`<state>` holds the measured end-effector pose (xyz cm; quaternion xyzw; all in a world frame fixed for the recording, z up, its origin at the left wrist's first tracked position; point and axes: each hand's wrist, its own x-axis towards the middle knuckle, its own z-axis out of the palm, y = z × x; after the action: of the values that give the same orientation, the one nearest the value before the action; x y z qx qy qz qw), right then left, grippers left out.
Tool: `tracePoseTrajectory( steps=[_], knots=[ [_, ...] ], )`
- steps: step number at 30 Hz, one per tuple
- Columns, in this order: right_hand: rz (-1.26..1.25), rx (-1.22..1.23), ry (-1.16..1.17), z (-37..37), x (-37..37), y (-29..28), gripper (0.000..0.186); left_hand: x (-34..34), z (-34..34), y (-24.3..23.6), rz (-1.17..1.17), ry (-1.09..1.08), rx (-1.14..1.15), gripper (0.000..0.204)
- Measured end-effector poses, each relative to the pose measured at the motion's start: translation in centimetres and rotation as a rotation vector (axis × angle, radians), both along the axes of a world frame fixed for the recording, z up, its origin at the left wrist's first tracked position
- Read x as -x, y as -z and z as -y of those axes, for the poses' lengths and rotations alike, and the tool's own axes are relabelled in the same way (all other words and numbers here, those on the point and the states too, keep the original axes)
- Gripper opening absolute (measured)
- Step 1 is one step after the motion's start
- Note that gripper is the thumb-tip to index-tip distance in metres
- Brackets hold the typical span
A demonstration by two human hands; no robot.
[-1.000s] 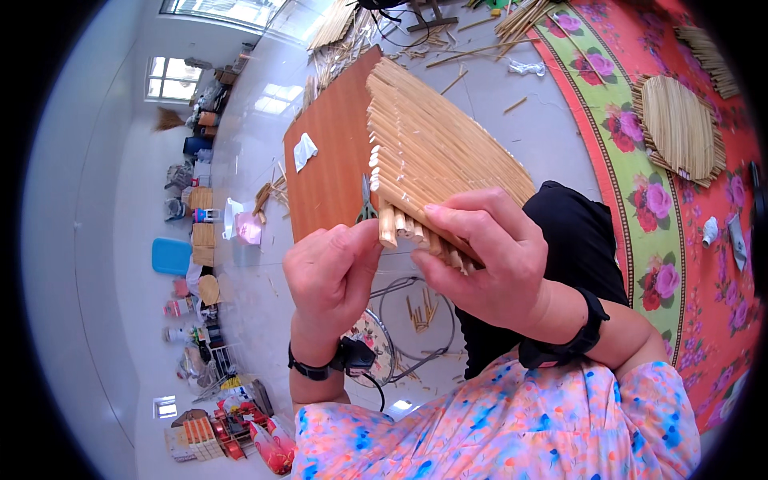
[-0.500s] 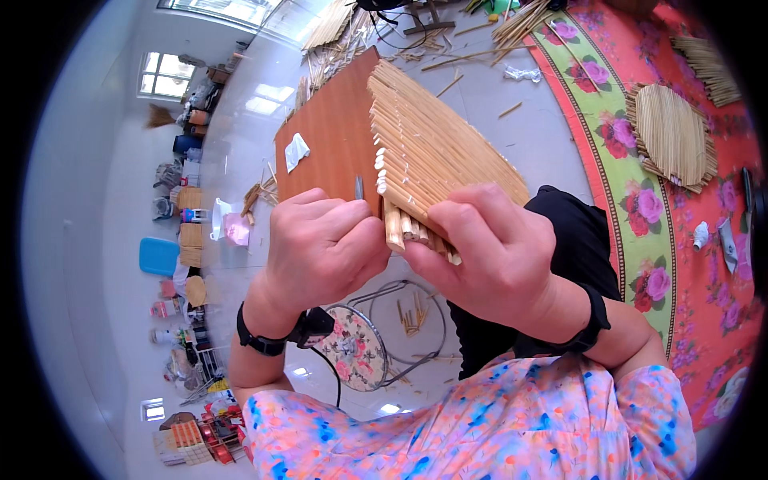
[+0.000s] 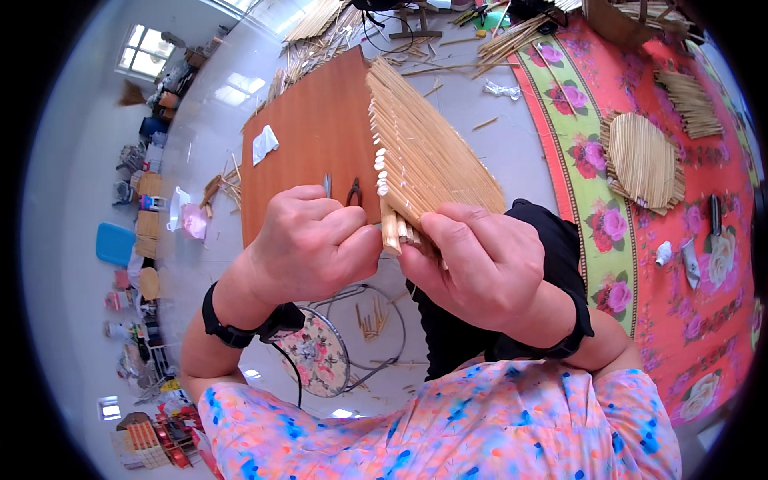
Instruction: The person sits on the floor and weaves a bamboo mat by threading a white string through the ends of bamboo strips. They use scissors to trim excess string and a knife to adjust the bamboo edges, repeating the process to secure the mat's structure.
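Note:
A stiff panel of straw-coloured sticks (image 3: 432, 148) laid side by side stands tilted before me, its cut ends pale along the left edge. My right hand (image 3: 480, 260) pinches its near corner, thumb below and fingers on top. Several thicker stick ends (image 3: 390, 232) poke out under that corner. My left hand (image 3: 316, 244) is closed in a fist just left of the corner; what it holds, if anything, is hidden. Beyond this fist, dark pliers (image 3: 354, 192) and a grey metal tool tip (image 3: 327, 185) lie on a brown board (image 3: 308, 116).
A white scrap (image 3: 265, 145) lies on the board. To the right, a floral cloth (image 3: 640, 320) bears a rounded stick mat (image 3: 642, 152) and a black-handled tool (image 3: 715, 214). A round floral stool (image 3: 316, 352) stands below my hands. Loose sticks litter the tiled floor (image 3: 448, 100).
The view has shifted, so the surroundings sit further left. The pliers beyond my left fist have come into sight. Both hands stay closed at the panel's near corner.

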<state>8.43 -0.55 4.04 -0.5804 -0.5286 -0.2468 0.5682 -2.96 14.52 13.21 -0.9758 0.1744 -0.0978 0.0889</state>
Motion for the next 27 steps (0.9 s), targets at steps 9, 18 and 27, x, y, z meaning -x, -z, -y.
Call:
tracePoseTrajectory(
  steps=[9, 18, 27],
  knots=[
    [-0.124, 0.111, 0.174, 2.0, -3.3, -0.3, 0.020, 4.9, -3.1, 2.5, -0.220, -0.044, -0.021, 0.025],
    [-0.176, 0.092, 0.120, 1.5, -2.0, -0.1, 0.025, 3.8, 1.4, 2.2, 0.112, -0.293, 0.491, 0.014],
    [-0.205, 0.142, 0.152, 2.5, -2.2, 0.0, 0.026, 1.0, 4.0, 4.9, 0.442, -0.284, 0.756, 0.022]
  ],
)
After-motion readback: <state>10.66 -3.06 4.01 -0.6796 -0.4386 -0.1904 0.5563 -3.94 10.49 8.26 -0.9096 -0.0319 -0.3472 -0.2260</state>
